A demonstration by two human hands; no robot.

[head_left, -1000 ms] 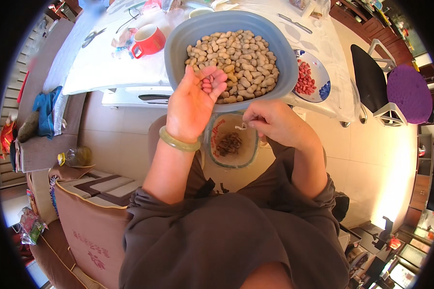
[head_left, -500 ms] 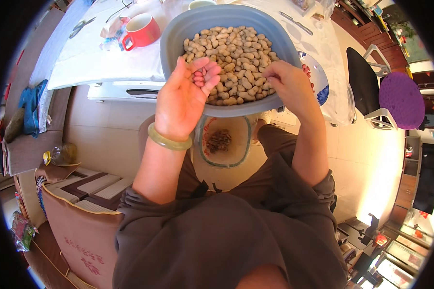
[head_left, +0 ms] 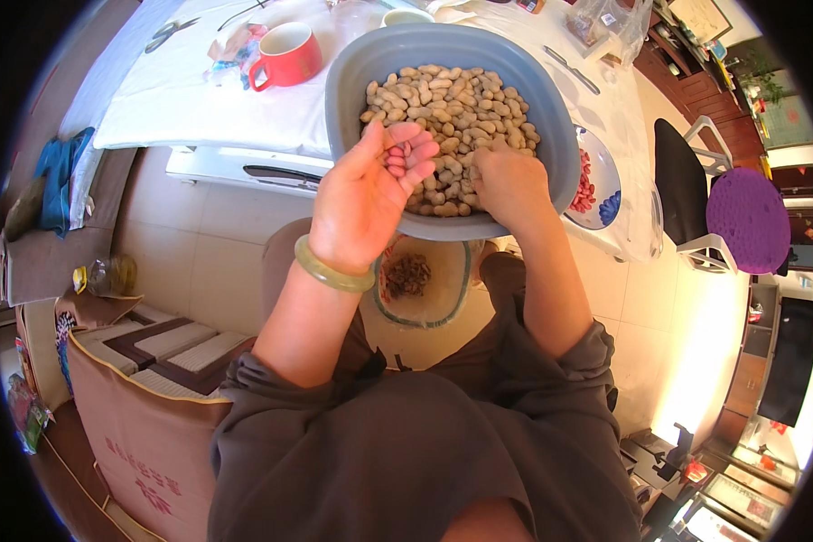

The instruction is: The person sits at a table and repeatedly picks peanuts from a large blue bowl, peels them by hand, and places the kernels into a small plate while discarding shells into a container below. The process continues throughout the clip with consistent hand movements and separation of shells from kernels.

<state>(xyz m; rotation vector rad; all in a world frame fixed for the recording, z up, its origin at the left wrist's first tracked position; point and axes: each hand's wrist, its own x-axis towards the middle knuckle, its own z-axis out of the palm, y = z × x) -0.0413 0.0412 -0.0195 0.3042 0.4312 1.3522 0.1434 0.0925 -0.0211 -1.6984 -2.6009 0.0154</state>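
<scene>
A blue-grey basin (head_left: 341,90) full of unshelled peanuts (head_left: 452,104) stands at the table's near edge. My left hand (head_left: 363,203) is palm up over its near left side, fingers curled into a cup. Several reddish peanut kernels (head_left: 396,163) lie in that palm, and a pale green bangle (head_left: 332,269) circles the wrist. My right hand (head_left: 517,188) reaches over the near right side of the basin, its fingers bent down and drawn together at the peanuts. Whatever those fingertips grip is hidden. Right of the basin, a patterned plate (head_left: 596,149) holds more reddish kernels (head_left: 584,190).
Below the basin, between my legs, a bin (head_left: 438,312) contains brown shells (head_left: 406,274). On the white-covered table are a red mug (head_left: 294,59), scissors (head_left: 170,34) and a knife (head_left: 571,70). A purple round stool seat (head_left: 748,219) stands at right, a brown-covered chair (head_left: 149,443) at left.
My right hand has moved left and inward from the basin's right side onto the peanuts. The left hand stays cupped around the kernels. The whole view has shifted slightly, uncovering more of the plate.
</scene>
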